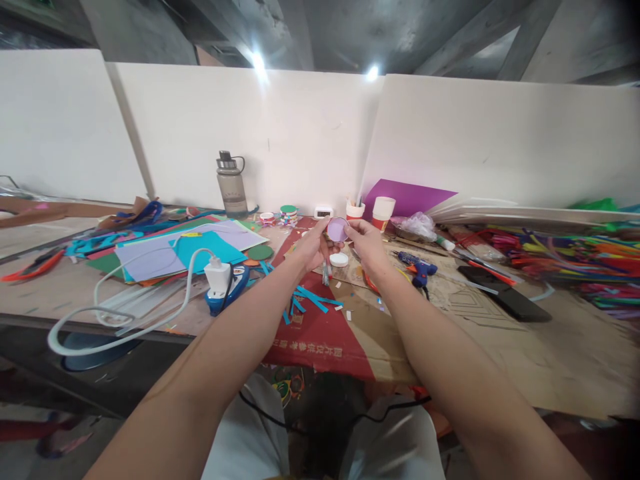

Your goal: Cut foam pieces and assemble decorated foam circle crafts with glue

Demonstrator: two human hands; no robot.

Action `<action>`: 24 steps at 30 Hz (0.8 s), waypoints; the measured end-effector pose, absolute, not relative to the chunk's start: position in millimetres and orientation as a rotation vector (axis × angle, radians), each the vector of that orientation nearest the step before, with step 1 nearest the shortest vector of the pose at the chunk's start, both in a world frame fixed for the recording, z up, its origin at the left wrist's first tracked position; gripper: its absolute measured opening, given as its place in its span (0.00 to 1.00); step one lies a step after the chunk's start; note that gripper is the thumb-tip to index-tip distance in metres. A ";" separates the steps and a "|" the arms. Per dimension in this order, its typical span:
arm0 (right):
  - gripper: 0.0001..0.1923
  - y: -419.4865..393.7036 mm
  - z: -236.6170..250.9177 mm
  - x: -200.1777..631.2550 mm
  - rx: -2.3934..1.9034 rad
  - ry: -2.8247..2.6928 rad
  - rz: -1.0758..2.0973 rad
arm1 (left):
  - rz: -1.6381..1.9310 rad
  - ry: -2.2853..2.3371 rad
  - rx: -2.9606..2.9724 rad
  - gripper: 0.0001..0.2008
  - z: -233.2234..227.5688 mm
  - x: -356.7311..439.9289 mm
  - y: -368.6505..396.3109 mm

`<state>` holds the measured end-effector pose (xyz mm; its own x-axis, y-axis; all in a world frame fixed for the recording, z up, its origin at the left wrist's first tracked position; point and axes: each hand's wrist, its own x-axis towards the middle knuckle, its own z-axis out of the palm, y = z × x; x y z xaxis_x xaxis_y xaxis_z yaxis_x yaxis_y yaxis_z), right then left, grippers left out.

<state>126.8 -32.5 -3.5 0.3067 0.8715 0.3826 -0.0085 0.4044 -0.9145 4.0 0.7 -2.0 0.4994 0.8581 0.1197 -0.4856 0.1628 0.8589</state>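
Note:
Between my two hands, above the table, is a light purple round disc (337,230) with a pale rim. My left hand (316,245) grips its left edge, fingers partly behind it. At the right edge, the fingers and thumb of my right hand (366,240) pinch it. A white round disc (339,259) lies just below my hands on the cardboard. Blue paper strips (315,299) and small white scraps (349,315) are scattered nearer to me. To the right of my right hand lies a blue glue gun (421,268).
Coloured paper sheets (150,257) and a power strip (220,293) with a looping white cable are on the left. A bottle (232,187) and paper cups (383,211) stand at the back. A phone (505,293) and pipe cleaners (565,257) lie right.

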 end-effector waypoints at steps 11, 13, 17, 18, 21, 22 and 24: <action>0.05 -35.7 -2.2 129.2 -1.058 -1.009 0.814 | 0.978 0.472 1.090 0.26 -2.9 0.2 -0.4; 0.05 -34.9 -2.8 129.8 -1.063 -1.023 0.810 | 1.039 0.469 1.185 0.24 -5.5 0.4 -0.5; 0.06 -29.5 -5.6 131.6 -1.063 -1.035 0.785 | 1.185 0.559 1.267 0.22 -11.3 0.6 3.7; 0.07 -27.7 -6.4 132.5 -1.069 -1.036 0.788 | 1.222 0.584 1.270 0.21 -12.0 0.3 5.6; 0.10 -22.8 -8.9 136.6 -1.101 -1.053 0.811 | 1.325 0.644 1.244 0.18 -11.6 -1.7 10.8; 0.11 -21.8 -10.0 138.3 -1.124 -1.080 0.791 | 1.351 0.668 1.219 0.18 -10.8 -2.5 12.0; 0.09 -20.6 -13.0 141.3 -1.188 -1.172 0.678 | 1.380 0.710 1.159 0.16 -8.6 -4.0 13.2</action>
<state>141.3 -20.6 -13.0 0.3057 0.8936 0.3286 0.1607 0.2918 -0.9429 -4.0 13.2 -8.6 0.1280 0.9631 0.2367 -0.3673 -0.1756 0.9134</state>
